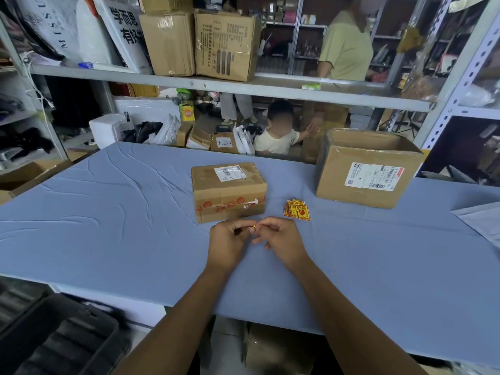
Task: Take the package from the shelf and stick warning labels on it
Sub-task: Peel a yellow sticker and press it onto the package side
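A small taped cardboard package [228, 190] with a white shipping label on top lies on the blue table [108, 212], just beyond my hands. A small pile of yellow and red warning labels [297, 211] lies to its right. My left hand [228, 243] and my right hand [281, 240] meet in front of the package. Their fingertips pinch one warning label [254, 226] between them, and only a small yellow bit of it shows.
A bigger open cardboard box [365, 171] stands at the table's far right. A metal shelf [243, 85] with cartons [224, 44] runs across above the far edge. Behind it stand a child [278, 131] and an adult [346, 41]. A dark bin [54, 336] sits lower left.
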Demonstrator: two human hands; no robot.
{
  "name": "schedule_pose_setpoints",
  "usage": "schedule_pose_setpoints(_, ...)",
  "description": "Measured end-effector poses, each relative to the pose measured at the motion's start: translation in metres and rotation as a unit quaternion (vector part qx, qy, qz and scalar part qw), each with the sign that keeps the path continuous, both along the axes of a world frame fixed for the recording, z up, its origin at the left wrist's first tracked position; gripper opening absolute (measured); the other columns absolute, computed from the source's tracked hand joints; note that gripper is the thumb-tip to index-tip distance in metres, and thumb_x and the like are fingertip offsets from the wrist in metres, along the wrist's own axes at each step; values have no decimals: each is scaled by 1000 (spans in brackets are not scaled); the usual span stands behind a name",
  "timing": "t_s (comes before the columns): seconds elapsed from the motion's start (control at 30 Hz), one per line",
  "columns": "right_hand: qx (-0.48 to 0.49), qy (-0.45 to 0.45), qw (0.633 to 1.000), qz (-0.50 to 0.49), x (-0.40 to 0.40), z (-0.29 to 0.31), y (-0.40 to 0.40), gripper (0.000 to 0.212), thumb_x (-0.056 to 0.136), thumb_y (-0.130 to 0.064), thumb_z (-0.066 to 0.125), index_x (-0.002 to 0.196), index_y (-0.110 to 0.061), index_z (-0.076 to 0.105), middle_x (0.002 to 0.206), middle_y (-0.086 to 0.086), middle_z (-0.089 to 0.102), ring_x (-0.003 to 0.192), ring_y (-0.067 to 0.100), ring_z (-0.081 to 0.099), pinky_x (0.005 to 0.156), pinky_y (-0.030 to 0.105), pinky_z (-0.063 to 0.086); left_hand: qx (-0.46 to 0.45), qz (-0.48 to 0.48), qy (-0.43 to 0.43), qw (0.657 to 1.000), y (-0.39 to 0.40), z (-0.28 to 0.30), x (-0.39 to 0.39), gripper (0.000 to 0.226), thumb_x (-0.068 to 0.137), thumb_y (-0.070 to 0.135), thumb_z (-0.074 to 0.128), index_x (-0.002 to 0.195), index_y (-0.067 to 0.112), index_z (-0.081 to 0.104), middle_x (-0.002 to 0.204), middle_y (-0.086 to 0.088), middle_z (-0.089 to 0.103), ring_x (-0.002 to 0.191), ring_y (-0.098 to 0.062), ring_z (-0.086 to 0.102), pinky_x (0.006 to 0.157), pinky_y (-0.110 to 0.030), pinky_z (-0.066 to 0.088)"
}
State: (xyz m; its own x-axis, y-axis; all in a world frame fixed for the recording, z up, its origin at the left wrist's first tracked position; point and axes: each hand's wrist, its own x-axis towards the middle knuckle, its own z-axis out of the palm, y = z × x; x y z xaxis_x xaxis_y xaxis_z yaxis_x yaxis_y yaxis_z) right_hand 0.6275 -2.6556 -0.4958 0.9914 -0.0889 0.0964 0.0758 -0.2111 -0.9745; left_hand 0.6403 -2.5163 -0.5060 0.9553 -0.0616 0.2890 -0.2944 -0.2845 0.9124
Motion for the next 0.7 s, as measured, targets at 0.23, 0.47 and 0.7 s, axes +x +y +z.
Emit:
schedule_pose_setpoints(0.23,0,2,1000,-1,1,-1,0,16,92,-1,55,84,-6,68,74,4,72,54,2,70,45,15,42,-2,-3,-3,1000,1,2,0,17,86,4,68,92,14,81,85,4,78,84,-13,72,82,-28,55)
schedule_pose_setpoints(0.47,-4,2,1000,-1,2,-2,0,17,92,-1,55,85,-7,69,74,1,73,56,3,70,46,17,42,-8,0,2,1000,1,2,0,18,87,3,66,93,12,81,90,-2,79,84,-8,70,79,-17,52)
schedule_pose_setpoints(0.7,-1,3,1000,-8,1,-3,1,20,90,-1,54,80,-10,69,71,2,72,54,4,70,45,15,42,4,0,-2,1000,1,3,-1,20,87,3,66,92,15,81,84,5,77,79,-2,68,77,-15,51)
